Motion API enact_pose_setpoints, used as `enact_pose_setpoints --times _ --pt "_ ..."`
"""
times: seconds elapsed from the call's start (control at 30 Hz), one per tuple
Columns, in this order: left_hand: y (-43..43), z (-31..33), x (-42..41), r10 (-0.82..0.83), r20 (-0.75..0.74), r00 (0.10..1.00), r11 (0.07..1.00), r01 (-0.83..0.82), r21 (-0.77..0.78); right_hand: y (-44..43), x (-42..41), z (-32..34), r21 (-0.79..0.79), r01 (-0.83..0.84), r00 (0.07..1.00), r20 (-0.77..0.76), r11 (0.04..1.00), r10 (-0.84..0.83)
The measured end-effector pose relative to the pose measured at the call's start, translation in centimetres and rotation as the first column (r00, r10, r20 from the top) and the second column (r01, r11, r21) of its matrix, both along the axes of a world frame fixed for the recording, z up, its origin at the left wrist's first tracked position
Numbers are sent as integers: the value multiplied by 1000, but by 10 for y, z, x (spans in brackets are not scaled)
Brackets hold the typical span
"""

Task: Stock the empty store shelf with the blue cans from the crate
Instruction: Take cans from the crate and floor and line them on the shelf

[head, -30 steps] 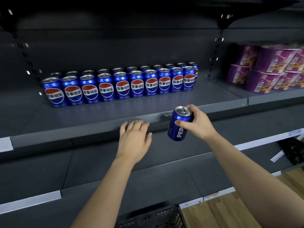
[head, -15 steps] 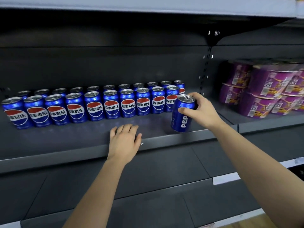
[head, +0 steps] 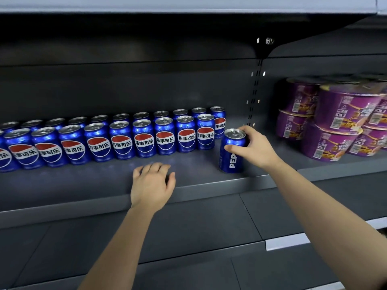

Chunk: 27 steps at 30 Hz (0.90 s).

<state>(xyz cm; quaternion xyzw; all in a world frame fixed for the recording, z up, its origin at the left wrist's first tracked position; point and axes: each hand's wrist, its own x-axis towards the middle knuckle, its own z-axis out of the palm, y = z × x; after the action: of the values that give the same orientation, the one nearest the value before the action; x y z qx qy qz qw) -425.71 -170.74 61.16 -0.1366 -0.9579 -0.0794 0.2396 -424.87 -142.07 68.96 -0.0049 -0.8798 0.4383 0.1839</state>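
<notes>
My right hand (head: 254,148) grips a blue can (head: 231,151) by its upper side, holding it upright near the front of the dark shelf (head: 209,186), just right of the stocked cans. Two rows of blue cans (head: 121,140) stand side by side along the shelf, front row and back row. My left hand (head: 152,184) rests palm down on the shelf's front edge, fingers relaxed, holding nothing. The crate is out of view.
Stacked purple bowl packs (head: 335,120) fill the neighbouring shelf bay on the right. A slotted upright (head: 254,95) divides the two bays. An upper shelf (head: 188,5) overhangs above. Lower dark shelves (head: 188,231) sit beneath my arms.
My right hand carried the can up and forward over the shelf edge, to the right end of the rows. My left hand moved onto the shelf edge. The view rose; the crate left the frame.
</notes>
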Motion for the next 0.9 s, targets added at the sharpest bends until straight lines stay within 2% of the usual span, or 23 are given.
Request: enact_pose_setpoints --times 0.23,0.43,0.53,0.7,0.9 --pt "1 -2 1 52 0 999 999 -52 -9 0 -3 -7 -76 -31 999 -10 997 30" --pt "1 -3 1 70 -7 998 998 -70 -4 5 1 -26 -296 -171 979 58 940 197" --pt "1 -3 1 79 -9 997 997 -79 -1 6 0 -36 -355 -185 970 86 916 229" --pt "1 -3 2 86 0 996 996 -86 -2 5 -3 -39 -309 -135 975 125 941 181" --pt "1 -2 3 80 -3 997 997 -80 4 -2 -12 -40 -195 12 995 103 981 8"
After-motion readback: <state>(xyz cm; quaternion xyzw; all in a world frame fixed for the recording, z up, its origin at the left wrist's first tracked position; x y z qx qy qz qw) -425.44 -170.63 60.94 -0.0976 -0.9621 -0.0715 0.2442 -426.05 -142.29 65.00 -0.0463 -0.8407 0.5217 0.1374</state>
